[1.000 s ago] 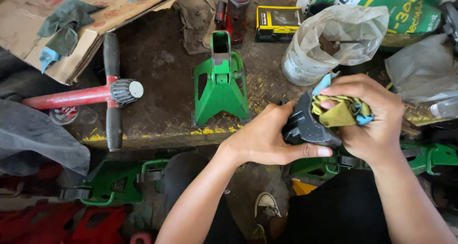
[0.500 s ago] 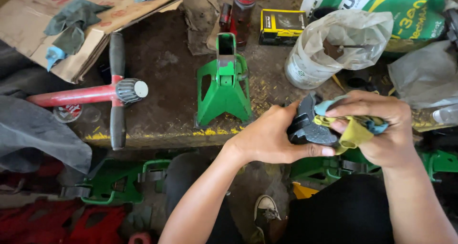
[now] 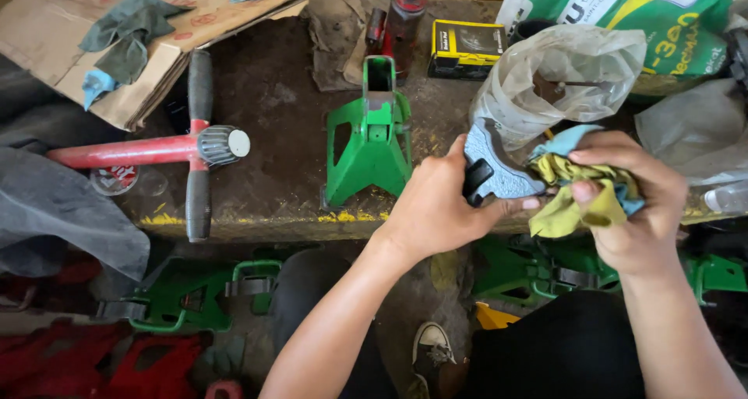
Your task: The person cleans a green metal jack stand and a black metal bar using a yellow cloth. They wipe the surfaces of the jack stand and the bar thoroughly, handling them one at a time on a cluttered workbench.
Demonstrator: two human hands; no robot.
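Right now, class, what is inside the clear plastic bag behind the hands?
Inside the clear plastic bag a dark metal part with a thin rod shows dimly; its lower contents are hidden behind the grey brake pad and cloth.

Grimy brown workbench (image 3: pixel 265 111), worn yellow stripe on front edge. Landmark: green jack stand (image 3: pixel 368 138) at bench centre. Left of it: red T-handle tool (image 3: pixel 167 150), flattened cardboard (image 3: pixel 156 25) w/ rags. Behind it: yellow box (image 3: pixel 467 48). Right: clear plastic bag (image 3: pixel 561 79), green sack (image 3: pixel 662 25). Below bench: more green stands (image 3: pixel 187 298), dirt floor.
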